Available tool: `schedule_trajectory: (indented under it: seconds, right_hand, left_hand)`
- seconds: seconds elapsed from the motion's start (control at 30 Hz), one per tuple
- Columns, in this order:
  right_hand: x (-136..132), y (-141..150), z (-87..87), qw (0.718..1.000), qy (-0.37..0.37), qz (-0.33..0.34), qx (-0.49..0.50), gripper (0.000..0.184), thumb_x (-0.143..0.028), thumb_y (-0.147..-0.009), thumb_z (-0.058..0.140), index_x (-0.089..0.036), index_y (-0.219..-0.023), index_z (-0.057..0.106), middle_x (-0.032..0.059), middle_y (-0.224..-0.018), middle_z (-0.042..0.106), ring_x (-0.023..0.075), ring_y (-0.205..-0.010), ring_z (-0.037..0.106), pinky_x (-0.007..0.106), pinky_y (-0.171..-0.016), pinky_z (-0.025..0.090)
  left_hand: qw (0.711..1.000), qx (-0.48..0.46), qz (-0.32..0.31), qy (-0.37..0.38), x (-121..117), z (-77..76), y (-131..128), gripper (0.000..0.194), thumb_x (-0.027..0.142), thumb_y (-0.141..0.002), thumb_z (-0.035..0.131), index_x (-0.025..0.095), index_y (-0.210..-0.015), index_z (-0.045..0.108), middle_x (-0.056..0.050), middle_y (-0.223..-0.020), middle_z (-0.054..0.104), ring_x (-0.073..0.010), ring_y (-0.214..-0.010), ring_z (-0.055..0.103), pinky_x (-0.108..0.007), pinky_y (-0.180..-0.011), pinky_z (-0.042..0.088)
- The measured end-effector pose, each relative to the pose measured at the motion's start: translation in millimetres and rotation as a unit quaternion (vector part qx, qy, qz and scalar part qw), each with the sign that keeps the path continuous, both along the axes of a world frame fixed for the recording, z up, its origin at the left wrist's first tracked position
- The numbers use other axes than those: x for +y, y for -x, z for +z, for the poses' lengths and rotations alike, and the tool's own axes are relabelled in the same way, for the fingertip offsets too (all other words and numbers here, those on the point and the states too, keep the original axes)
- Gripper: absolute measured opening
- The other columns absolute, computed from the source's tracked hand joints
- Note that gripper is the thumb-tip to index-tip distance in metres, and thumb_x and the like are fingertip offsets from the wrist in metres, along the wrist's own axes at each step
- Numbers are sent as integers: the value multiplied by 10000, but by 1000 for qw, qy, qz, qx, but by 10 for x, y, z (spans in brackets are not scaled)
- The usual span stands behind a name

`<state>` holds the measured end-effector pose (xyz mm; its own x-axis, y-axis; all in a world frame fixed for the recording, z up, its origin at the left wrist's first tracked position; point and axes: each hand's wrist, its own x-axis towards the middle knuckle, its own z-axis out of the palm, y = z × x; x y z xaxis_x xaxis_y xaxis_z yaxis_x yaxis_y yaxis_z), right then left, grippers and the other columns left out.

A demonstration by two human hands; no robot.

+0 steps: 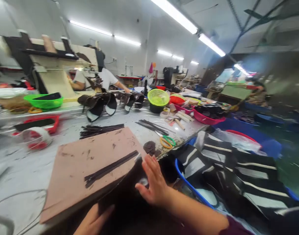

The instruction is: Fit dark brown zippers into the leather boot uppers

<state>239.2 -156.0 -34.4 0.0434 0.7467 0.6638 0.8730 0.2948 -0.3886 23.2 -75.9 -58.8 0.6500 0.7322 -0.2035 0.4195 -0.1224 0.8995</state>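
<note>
A large dark, smooth piece of material [124,199], perhaps leather, lies across the near edge of a pinkish board [73,176]. My left hand [94,218] grips its lower left edge, the thumb on top and the other fingers partly hidden. At the right, my right hand [154,182] lies against the same piece with fingers stretched out and thumb apart. A small pale round spot shows beside that thumb. On the board rest dark narrow strips [110,168], just beyond the piece.
Orange-and-green-handled scissors [167,141], dark scraps [150,147] and a hammer [180,124] lie on the table. Dark boot-like shapes [95,106] stand farther back. At right, a blue-rimmed bin [188,184] holds black pieces with white strips. A co-worker's arm [122,86] shows across the table.
</note>
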Motion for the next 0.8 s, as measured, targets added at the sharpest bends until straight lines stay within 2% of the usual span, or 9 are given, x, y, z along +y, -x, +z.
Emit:
schedule_trajectory:
  seconds: [0.1, 0.17, 0.23, 0.33, 0.4, 0.47, 0.53, 0.7, 0.8]
  right_hand:
    - [147, 57, 153, 966, 99, 175, -164, 422, -429, -848, 403, -147, -1148, 497, 112, -1027, 617, 221, -1044, 516, 418, -1016, 258]
    - [279, 118, 153, 931, 240, 208, -178, 322, -387, -868, 384, -165, -1010, 569, 66, -847, 654, 185, -821, 593, 351, -877, 398]
    - [392, 186, 103, 891, 367, 215, -159, 264, -347, -876, 382, -187, -895, 591, 38, -784, 653, 164, -698, 594, 273, -679, 441]
    - [521, 277, 63, 829, 489, 247, -112, 267, -337, -887, 359, -192, -863, 582, 29, -780, 648, 150, -667, 581, 224, -564, 386]
    - [619, 322, 111, 791, 538, 277, -95, 283, -351, -889, 347, -185, -869, 574, 31, -768, 642, 143, -663, 571, 213, -556, 368]
    - [757, 348, 206, 765, 560, 297, -111, 288, -363, -882, 359, -177, -851, 577, 42, -768, 640, 149, -669, 565, 215, -555, 357]
    - [941, 350, 302, 766, 548, 303, -147, 289, -361, -878, 366, -175, -829, 582, 52, -779, 640, 162, -686, 562, 227, -565, 350]
    - [1374, 290, 303, 784, 503, 303, -203, 284, -335, -888, 357, -176, -824, 584, 59, -809, 632, 178, -735, 556, 249, -624, 362]
    - [1453, 276, 190, 780, 503, 313, -202, 291, -325, -896, 346, -176, -817, 582, 52, -813, 613, 161, -719, 552, 238, -623, 372]
  left_hand:
    - [996, -37, -76, 38, -78, 22, -30, 563, 622, -734, 436, 223, -1103, 584, -42, -1095, 607, -288, -1143, 440, -429, -1054, 255]
    - [989, -57, -117, 76, -109, -7, 18, 558, 597, -764, 415, 194, -1118, 569, -67, -1108, 594, -271, -1074, 495, -414, -985, 353]
    - [989, -87, -94, 72, -129, -78, 127, 495, 509, -847, 318, 171, -1131, 541, -86, -1064, 602, -222, -975, 552, -366, -879, 447]
    - [980, -112, 12, -165, -129, -176, 315, 319, 261, -898, 286, 167, -1115, 499, -100, -1021, 599, -133, -804, 589, -266, -728, 502]
    - [911, -105, -6, -398, -83, -173, 391, 256, 142, -862, 370, 175, -1072, 513, -102, -1025, 603, -122, -767, 590, -240, -676, 503]
    - [833, -103, -78, -538, 3, -112, 406, 214, 108, -829, 442, 168, -1001, 555, -88, -978, 635, -140, -745, 594, -246, -634, 503]
    - [800, -92, -99, -585, 111, -39, 369, 160, 113, -815, 481, 140, -937, 581, -79, -906, 659, -153, -699, 594, -255, -584, 499]
    - [794, 12, -2, -608, 317, -26, 248, 158, 97, -822, 464, 126, -900, 599, -90, -860, 657, -158, -708, 610, -247, -551, 491]
    - [784, 65, -25, -617, 359, -82, 280, 193, 87, -829, 434, 133, -906, 605, -85, -873, 658, -178, -774, 618, -275, -595, 497]
